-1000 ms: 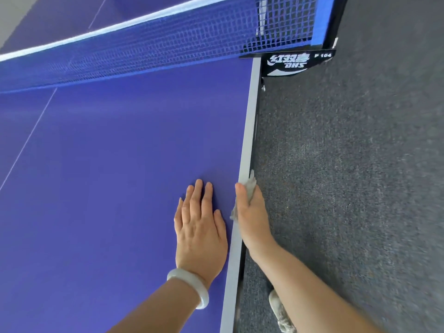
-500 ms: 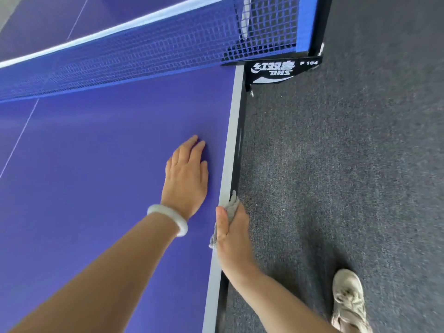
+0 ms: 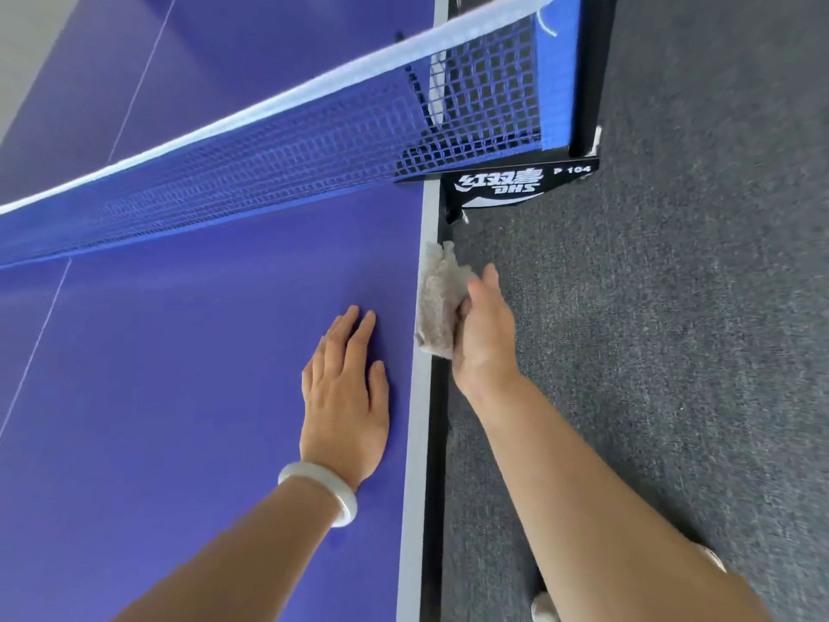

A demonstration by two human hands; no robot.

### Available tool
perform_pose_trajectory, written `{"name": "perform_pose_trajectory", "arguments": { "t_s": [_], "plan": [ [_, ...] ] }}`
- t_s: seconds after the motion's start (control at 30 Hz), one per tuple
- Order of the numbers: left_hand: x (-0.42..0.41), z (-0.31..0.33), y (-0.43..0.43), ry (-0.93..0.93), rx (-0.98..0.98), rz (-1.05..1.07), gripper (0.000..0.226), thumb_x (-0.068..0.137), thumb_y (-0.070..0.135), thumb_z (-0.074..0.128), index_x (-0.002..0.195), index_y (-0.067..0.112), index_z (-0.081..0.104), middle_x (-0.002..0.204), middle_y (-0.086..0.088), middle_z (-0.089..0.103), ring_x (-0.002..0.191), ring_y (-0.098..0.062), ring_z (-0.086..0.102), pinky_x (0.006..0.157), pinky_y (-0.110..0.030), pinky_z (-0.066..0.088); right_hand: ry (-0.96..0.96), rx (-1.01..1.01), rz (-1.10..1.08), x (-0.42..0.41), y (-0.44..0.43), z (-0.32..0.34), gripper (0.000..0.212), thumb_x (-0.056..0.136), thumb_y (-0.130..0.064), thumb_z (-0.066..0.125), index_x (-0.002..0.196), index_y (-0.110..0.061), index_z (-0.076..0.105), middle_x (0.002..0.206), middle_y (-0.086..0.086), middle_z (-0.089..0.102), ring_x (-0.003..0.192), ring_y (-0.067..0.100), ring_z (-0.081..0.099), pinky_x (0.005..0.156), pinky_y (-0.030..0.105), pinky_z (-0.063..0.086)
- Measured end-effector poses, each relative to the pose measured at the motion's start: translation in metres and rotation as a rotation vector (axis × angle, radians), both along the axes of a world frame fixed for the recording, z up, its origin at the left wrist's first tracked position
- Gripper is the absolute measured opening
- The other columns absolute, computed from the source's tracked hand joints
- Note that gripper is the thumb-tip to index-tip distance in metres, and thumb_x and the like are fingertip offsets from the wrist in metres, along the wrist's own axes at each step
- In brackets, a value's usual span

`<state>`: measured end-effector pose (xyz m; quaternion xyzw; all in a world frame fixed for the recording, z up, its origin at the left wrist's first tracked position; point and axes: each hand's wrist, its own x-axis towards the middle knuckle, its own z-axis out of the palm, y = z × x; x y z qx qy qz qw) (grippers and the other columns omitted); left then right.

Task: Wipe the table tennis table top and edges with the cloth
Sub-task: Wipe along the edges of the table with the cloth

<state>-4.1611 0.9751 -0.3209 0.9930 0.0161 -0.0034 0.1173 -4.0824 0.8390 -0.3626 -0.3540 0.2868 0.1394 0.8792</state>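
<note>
We see a dark grey carpet (image 3: 673, 352) filling the view from 1 o'clock round to 5 o'clock. Its pile is short and flecked with lighter specks, and it blurs a little toward the 3 o'clock edge. Far off at 10 to 11 o'clock we make out a pale grey surface (image 3: 22, 38); we cannot tell whether it is floor or wall. The light falls soft and even on both.
</note>
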Motion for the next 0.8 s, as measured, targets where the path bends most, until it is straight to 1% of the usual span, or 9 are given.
{"name": "perform_pose_trajectory", "arguments": {
  "t_s": [0.1, 0.17, 0.23, 0.37, 0.5, 0.6, 0.67, 0.7, 0.8],
  "plan": [
    [-0.001, 0.001, -0.001, 0.016, 0.008, 0.004, 0.056, 0.098, 0.031, 0.029, 0.153, 0.021, 0.034, 0.161, 0.009, 0.023, 0.146, -0.014, 0.023, 0.118, -0.037, 0.019, -0.07, -0.288, 0.024, -0.025, 0.011, 0.006, 0.049, 0.106, -0.026, 0.043, 0.153, -0.028, 0.03, 0.164, 0.0, 0.022, 0.151, 0.019, 0.021, 0.123, 0.043, 0.021],
    [0.0, 0.001, -0.001, 0.014, 0.008, 0.001, 0.057, 0.098, 0.034, 0.025, 0.153, 0.02, 0.034, 0.161, 0.009, 0.023, 0.147, -0.013, 0.022, 0.119, -0.038, 0.021, -0.187, -0.499, 0.124, -0.056, 0.018, 0.008, 0.05, 0.108, -0.031, 0.034, 0.157, -0.027, 0.022, 0.166, -0.01, 0.005, 0.151, 0.0, 0.001, 0.122, 0.021, 0.004],
    [-0.001, 0.001, -0.001, 0.015, 0.003, -0.001, 0.06, 0.097, 0.038, 0.021, 0.153, 0.02, 0.034, 0.161, 0.01, 0.023, 0.147, -0.013, 0.022, 0.118, -0.04, 0.023, -0.243, -0.579, 0.212, -0.065, 0.019, 0.009, 0.053, 0.108, -0.032, 0.029, 0.157, -0.024, 0.014, 0.165, -0.013, 0.003, 0.147, -0.008, -0.002, 0.116, 0.008, -0.002],
    [0.001, 0.001, -0.001, 0.01, 0.013, -0.006, 0.059, 0.098, 0.036, 0.022, 0.152, 0.019, 0.035, 0.16, 0.009, 0.024, 0.146, -0.014, 0.023, 0.118, -0.044, 0.024, -0.25, -0.542, 0.252, 0.013, 0.014, 0.014, 0.06, 0.108, -0.034, 0.032, 0.159, -0.015, 0.009, 0.166, 0.001, 0.015, 0.153, 0.014, 0.013, 0.124, 0.037, 0.013],
    [0.002, 0.0, -0.001, 0.017, 0.023, -0.008, 0.058, 0.098, 0.035, 0.022, 0.152, 0.019, 0.035, 0.16, 0.008, 0.024, 0.146, -0.014, 0.023, 0.118, -0.045, 0.025, -0.289, -0.602, 0.168, 0.071, 0.009, 0.018, 0.047, 0.107, -0.022, 0.037, 0.15, -0.005, 0.028, 0.148, 0.014, 0.042, 0.14, 0.028, 0.038, 0.117, 0.044, 0.028],
    [0.001, 0.0, -0.001, 0.024, 0.018, 0.0, 0.059, 0.097, 0.036, 0.021, 0.153, 0.021, 0.033, 0.16, 0.012, 0.021, 0.147, -0.012, 0.021, 0.118, -0.043, 0.023, -0.476, -0.674, 0.177, 0.02, 0.016, 0.007, 0.056, 0.105, -0.014, 0.041, 0.155, -0.012, 0.016, 0.161, -0.006, 0.021, 0.15, 0.016, 0.022, 0.123, 0.032, 0.016],
    [0.002, 0.002, -0.001, 0.03, 0.023, -0.001, 0.059, 0.097, 0.038, 0.02, 0.153, 0.021, 0.033, 0.159, 0.013, 0.021, 0.147, -0.012, 0.021, 0.119, -0.042, 0.022, -0.557, -0.72, 0.18, -0.015, 0.016, 0.002, 0.066, 0.106, -0.019, 0.041, 0.158, -0.02, 0.001, 0.154, -0.037, -0.008, 0.146, -0.011, -0.008, 0.117, 0.009, 0.0],
    [0.002, 0.002, -0.002, 0.034, 0.025, -0.004, 0.06, 0.097, 0.038, 0.02, 0.153, 0.02, 0.033, 0.159, 0.013, 0.021, 0.147, -0.012, 0.021, 0.119, -0.041, 0.022, -0.56, -0.732, 0.194, -0.015, 0.016, -0.001, 0.067, 0.106, -0.02, 0.041, 0.157, -0.021, -0.001, 0.15, -0.039, -0.013, 0.141, -0.018, -0.013, 0.113, 0.004, -0.003],
    [0.003, 0.003, -0.003, 0.045, 0.027, 0.003, 0.06, 0.097, 0.039, 0.019, 0.153, 0.021, 0.033, 0.16, 0.012, 0.021, 0.147, -0.013, 0.021, 0.119, -0.039, 0.02, -0.338, -0.701, 0.252, 0.046, 0.015, 0.005, 0.053, 0.106, -0.021, 0.039, 0.154, -0.006, 0.021, 0.16, 0.005, 0.027, 0.149, 0.015, 0.024, 0.122, 0.032, 0.021]
  ]
}}
